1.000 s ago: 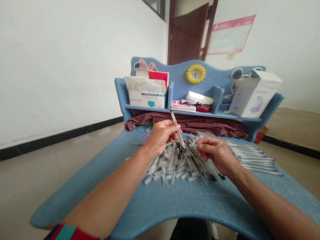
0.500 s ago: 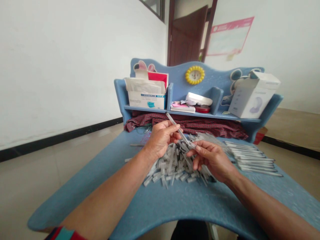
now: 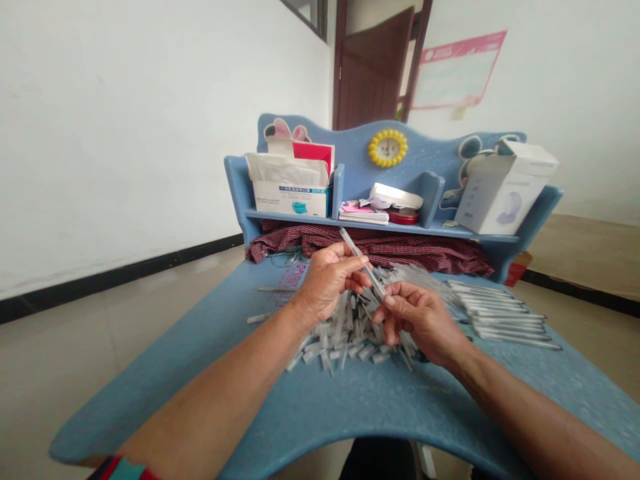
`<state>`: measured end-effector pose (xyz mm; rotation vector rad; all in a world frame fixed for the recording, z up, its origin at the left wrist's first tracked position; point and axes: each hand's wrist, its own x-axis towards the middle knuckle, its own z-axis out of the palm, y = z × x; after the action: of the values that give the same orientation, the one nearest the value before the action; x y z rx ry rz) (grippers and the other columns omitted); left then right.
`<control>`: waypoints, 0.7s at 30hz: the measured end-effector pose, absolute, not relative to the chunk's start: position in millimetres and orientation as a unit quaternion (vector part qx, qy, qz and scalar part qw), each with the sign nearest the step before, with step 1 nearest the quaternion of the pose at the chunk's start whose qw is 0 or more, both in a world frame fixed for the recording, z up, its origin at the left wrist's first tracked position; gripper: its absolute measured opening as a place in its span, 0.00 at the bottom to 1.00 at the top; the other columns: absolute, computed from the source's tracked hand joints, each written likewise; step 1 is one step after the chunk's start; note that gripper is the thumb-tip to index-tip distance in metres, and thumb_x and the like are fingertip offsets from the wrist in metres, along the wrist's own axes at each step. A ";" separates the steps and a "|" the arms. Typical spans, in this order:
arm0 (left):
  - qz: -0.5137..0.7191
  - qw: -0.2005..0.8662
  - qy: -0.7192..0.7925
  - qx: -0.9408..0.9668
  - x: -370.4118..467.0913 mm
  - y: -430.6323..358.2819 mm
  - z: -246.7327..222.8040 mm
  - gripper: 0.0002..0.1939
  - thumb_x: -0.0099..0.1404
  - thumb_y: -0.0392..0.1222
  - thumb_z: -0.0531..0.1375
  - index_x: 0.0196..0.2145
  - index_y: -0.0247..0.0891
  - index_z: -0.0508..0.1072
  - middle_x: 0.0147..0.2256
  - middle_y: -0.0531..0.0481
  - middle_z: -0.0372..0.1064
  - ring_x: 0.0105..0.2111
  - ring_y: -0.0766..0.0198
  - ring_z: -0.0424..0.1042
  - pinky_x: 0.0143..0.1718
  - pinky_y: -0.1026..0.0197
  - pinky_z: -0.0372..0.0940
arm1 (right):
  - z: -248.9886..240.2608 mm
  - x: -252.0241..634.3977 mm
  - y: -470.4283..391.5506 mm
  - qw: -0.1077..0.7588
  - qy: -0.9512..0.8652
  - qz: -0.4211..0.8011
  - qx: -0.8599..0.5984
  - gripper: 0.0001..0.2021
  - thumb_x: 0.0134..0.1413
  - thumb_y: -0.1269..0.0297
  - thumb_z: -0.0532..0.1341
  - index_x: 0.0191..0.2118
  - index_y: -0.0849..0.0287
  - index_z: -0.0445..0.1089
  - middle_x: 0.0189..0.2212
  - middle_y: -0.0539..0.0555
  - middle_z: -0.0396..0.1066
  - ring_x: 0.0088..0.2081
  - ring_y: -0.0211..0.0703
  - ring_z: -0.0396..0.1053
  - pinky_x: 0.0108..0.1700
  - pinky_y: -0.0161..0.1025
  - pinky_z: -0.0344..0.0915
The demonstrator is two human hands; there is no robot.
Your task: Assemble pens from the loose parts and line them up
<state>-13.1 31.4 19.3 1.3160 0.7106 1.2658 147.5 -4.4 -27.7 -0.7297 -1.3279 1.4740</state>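
From where I stand, the scalloped blue desk (image 3: 380,400) takes up most of the view, its shelf unit (image 3: 435,153) rising at the back. A red plaid cloth (image 3: 425,253) is bunched beneath the shelf; above it sit a white carton (image 3: 487,193) and an opened face-mask box (image 3: 275,198). In front lies a heap of clear pen parts (image 3: 345,330), and off to the right, a row of pens (image 3: 500,312).

Over the heap, the left hand (image 3: 330,277) and right hand (image 3: 417,320) meet on one pen (image 3: 353,246). Its long axis slants from the far upper left down toward the right. The left thumb and fingers are closed around its middle; the right thumb and forefinger pinch its lower end, so the right hand is nearer that tip.

The pen looks slim, straight and translucent grey-white. Whether a separate cap sits at the pinched end, I can't tell.
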 end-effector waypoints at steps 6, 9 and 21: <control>0.522 0.566 0.292 0.568 -13.0 31.0 19.0 0.08 0.52 0.39 0.64 0.29 0.33 0.71 0.21 0.54 0.68 0.17 0.72 0.66 0.18 0.71 0.62 | -29.1 145.9 -5.3 0.514 -0.534 0.598 -0.304 0.13 0.47 0.58 0.65 0.32 0.62 0.66 0.21 0.51 0.74 0.14 0.35 0.67 0.16 0.31 0.61; 0.519 0.567 0.295 0.568 -11.5 29.9 18.5 0.08 0.52 0.40 0.65 0.28 0.33 0.71 0.20 0.54 0.68 0.17 0.72 0.67 0.19 0.70 0.63 | -30.2 145.4 -5.7 0.529 -0.530 0.587 -0.309 0.14 0.46 0.58 0.66 0.32 0.62 0.65 0.19 0.50 0.73 0.13 0.36 0.66 0.15 0.31 0.60; 0.529 0.560 0.317 0.553 -3.7 25.3 14.1 0.07 0.53 0.39 0.63 0.26 0.32 0.70 0.21 0.53 0.70 0.17 0.72 0.67 0.21 0.69 0.64 | -30.3 142.0 -13.5 0.553 -0.527 0.563 -0.315 0.11 0.47 0.60 0.65 0.30 0.62 0.65 0.17 0.49 0.72 0.12 0.37 0.67 0.14 0.30 0.60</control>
<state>-3.7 25.3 14.1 1.3042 0.7482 1.2462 142.0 -13.5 -30.3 -0.7454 -1.2450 1.3322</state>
